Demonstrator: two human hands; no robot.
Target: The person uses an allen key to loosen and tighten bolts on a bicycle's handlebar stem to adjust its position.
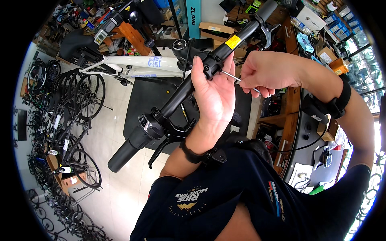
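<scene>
A white bicycle frame [138, 62] carries a black handlebar [177, 97], which runs diagonally across the view. My left hand [215, 94] cradles the bar at the stem clamp [210, 65], palm toward me, thumb on one side and fingers on the other; some fingers are hidden behind. Pinched in my right hand [267, 72] is a thin metal hex key [230, 75], its tip at the clamp's right side. Whether the tip sits in a bolt is hard to tell. A brake lever [161, 146] and a black grip [128, 154] are on the bar's near end.
A black mat [140, 104] lies beneath the bicycle on the tiled floor [120, 197]. Along the left stand several bicycles [90, 94]. A cluttered workbench [299, 146] runs down the right side. Cardboard boxes [217, 30] are at the back, beyond the handlebar.
</scene>
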